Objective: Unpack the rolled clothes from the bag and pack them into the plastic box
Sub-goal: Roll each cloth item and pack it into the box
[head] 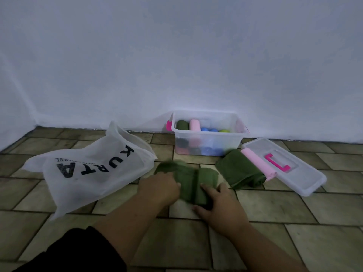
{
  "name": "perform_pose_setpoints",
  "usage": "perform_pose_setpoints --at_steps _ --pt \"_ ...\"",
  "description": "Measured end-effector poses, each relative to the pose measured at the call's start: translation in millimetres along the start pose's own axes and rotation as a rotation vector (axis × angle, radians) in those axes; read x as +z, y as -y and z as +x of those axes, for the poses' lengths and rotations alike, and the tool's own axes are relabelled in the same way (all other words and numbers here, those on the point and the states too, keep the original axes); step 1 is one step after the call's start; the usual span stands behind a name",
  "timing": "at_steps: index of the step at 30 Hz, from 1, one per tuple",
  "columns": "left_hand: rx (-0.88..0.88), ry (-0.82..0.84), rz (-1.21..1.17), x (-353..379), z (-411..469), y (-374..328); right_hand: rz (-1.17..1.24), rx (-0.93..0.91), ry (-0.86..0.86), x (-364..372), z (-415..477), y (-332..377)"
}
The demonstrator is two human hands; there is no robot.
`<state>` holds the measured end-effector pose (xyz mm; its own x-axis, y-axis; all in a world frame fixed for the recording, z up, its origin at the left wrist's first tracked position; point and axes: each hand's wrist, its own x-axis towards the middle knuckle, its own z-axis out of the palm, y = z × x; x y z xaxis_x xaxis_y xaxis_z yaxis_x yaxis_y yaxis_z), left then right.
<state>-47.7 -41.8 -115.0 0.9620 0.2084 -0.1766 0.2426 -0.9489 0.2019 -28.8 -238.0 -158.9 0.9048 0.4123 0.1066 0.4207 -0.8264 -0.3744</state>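
On the tiled floor [275, 205], the left hand [159, 185] curls its fingers over the left part of a green cloth [188, 183], gripping it. The right hand [218, 205] lies nearly flat, fingers spread, pressing the cloth's right edge. The white bag [88, 173] lies slack to the left. Beyond, the plastic box [208, 148] holds several rolls; a pink roll [257, 165] rests against its lid [302, 179].
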Motion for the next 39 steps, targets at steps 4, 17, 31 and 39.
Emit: perform_pose_setpoints --at_steps 4,17,31,39 --pt "0.062 -0.027 0.016 3 13 5 0.044 -0.090 0.024 -14 8 1" --pt "0.215 0.205 0.026 1 59 -22 -0.085 -0.203 0.157 -4 18 2" --pt "0.292 0.138 0.060 16 68 -8 -0.142 0.008 -0.002 10 7 27" --pt "0.284 0.154 0.090 20 70 -4 -0.191 0.039 0.043 9 -6 16"
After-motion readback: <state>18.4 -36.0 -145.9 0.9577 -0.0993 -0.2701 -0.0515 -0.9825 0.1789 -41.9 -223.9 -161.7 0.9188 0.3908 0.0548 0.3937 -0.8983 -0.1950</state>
